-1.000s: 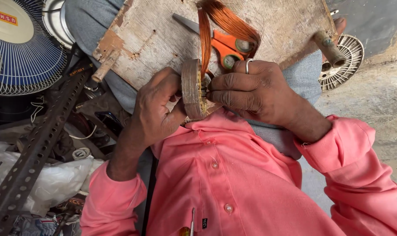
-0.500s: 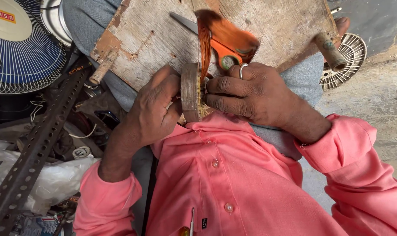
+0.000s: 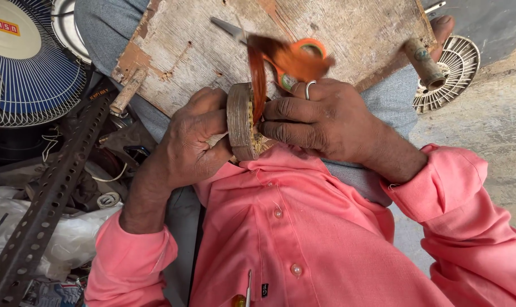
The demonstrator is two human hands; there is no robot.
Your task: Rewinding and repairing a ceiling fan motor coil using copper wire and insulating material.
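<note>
Resting across my lap, a worn wooden board (image 3: pixel 337 40) serves as my work surface, scuffed and stained, with orange-handled scissors (image 3: pixel 295 57) lying on it. My left hand (image 3: pixel 192 142) has its grip closed around the round metal stator (image 3: pixel 242 122), held on edge against my pink shirt (image 3: pixel 303 239). My right hand (image 3: pixel 326 119) presses its fingers into the copper wire coil (image 3: pixel 258 74) rising from it. Beside me lie a fan guard (image 3: pixel 25 62), a perforated steel angle (image 3: pixel 47 199) and concrete floor (image 3: pixel 491 125).
</note>
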